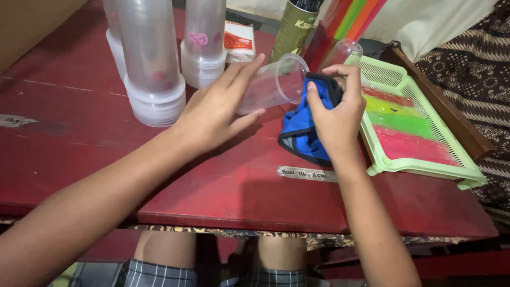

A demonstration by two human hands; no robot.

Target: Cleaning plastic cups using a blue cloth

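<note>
Head view: left hand [215, 114] gripped a clear cup [273, 82], right hand [334, 114] clutched blue cloth [298, 133] — red desk [239, 186] beneath, green tray [425, 165] right.

Beyond the fingers, at the far left of the red counter [239, 186], stand 3 tall stacks of clear plastic cups [151, 64], with a small red-and-white packet [238, 41] and an olive-gold can [293, 29] behind them. To the right of the fingers lies a pale green slotted tray [425, 165] holding bundles of red, yellow, green and pink straws [406, 130].
</note>
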